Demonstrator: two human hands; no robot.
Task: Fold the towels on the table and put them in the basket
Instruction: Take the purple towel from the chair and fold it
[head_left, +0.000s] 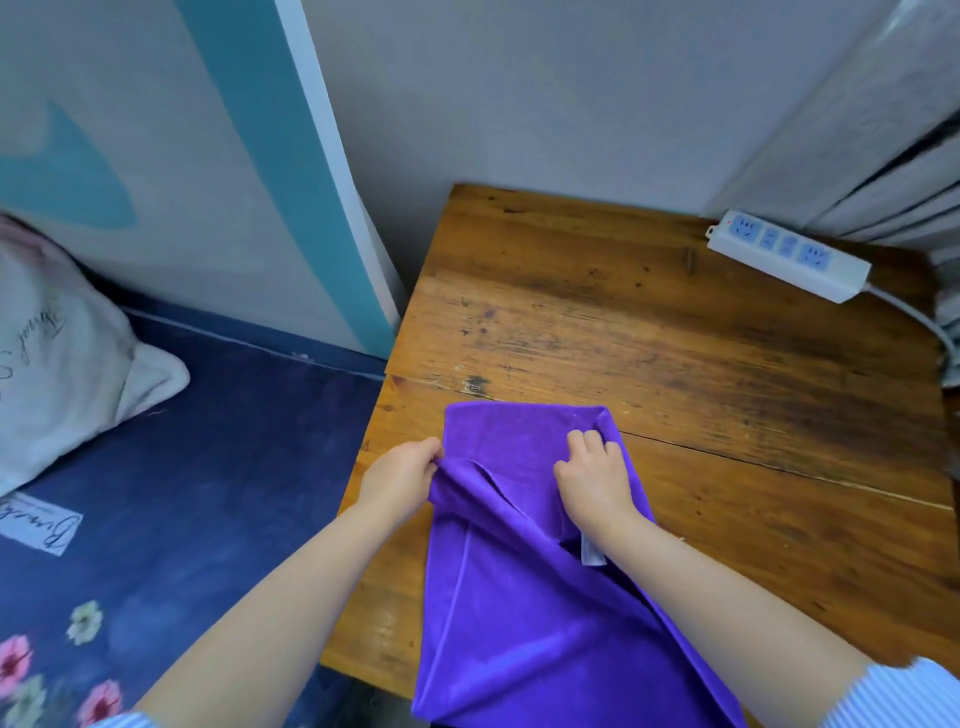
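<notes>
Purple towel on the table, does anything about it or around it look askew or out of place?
The purple towel lies partly off the wooden table, its near end hanging past the front edge, with loose uneven folds. Both hands grip it: left hand pinching the left edge, right hand on top. A power strip sits at the far corner. No basket is visible.

2 bare forearms, short blue-and-white striped sleeves (893, 691) at the frame's bottom.
</notes>
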